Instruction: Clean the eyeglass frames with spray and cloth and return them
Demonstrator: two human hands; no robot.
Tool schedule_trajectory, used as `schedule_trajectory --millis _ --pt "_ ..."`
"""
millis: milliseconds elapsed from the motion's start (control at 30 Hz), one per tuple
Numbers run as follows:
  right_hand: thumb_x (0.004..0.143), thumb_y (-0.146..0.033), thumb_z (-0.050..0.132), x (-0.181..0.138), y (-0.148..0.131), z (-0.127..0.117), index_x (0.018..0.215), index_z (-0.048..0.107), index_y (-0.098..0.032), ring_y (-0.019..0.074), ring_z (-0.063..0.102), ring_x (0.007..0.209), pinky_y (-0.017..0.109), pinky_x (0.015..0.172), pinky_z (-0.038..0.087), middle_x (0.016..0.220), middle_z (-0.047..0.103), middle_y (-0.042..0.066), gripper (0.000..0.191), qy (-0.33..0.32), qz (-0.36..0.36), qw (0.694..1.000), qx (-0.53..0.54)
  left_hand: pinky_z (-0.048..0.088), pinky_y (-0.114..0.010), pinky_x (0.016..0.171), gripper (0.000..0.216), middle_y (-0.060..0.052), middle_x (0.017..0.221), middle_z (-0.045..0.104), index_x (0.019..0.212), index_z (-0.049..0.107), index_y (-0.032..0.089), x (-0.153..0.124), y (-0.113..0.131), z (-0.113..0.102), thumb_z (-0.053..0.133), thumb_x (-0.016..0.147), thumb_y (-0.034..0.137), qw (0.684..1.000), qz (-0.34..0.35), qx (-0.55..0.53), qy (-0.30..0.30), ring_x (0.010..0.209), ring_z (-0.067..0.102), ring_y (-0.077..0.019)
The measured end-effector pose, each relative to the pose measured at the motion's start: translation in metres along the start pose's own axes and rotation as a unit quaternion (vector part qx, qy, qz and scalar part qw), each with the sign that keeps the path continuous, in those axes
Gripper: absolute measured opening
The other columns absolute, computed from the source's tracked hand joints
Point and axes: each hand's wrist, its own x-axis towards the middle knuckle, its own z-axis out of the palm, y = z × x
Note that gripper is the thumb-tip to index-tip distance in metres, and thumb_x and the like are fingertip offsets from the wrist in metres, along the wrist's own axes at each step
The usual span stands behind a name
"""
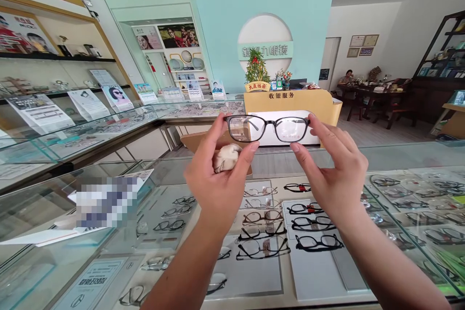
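A pair of dark-framed eyeglasses point(269, 125) is held up level in front of me, above the glass display case point(170, 164). My left hand point(221, 174) pinches its left side between thumb and fingers. A crumpled cream cloth point(226, 158) is tucked in that same palm. On the other side, my right hand point(330, 164) grips the right edge of the frame, with the index finger at the hinge and the thumb under the lens. Through the lenses I see the yellow and white counter behind.
Rows of eyeglasses point(316, 223) lie inside the case under the glass. At left, a printed card stand point(105, 203) rests on the case top. Beyond is a cashier counter point(290, 99) with a plant point(256, 69). A person point(348, 77) sits at a far table.
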Motion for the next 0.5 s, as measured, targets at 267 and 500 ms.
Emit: schedule_trajectory --millis 267,500 --pt "0.101 -0.025 0.079 -0.006 -0.002 0.006 0.153 0.068 -0.03 0.0275 0.08 0.115 0.049 0.1 0.067 0.142 0.08 0.011 0.053 -0.006 0.055 0.991 0.121 0.064 -0.035 0.066 0.06 -0.008 0.147 0.076 0.141 0.07 0.032 0.006 0.01 -0.003 0.095 0.086 0.029 0.996 -0.01 -0.093 -0.01 0.092 0.079 -0.0199" --pt "0.102 -0.023 0.075 -0.008 -0.005 0.015 0.153 0.062 -0.031 0.0287 0.077 0.129 0.051 0.109 0.068 0.159 0.066 0.014 0.054 0.0 0.098 0.932 0.348 0.068 -0.035 0.078 0.058 -0.004 0.113 0.078 0.132 0.064 0.027 0.01 0.003 0.001 0.096 0.086 0.036 0.979 -0.001 -0.2 -0.037 0.09 0.081 -0.0188"
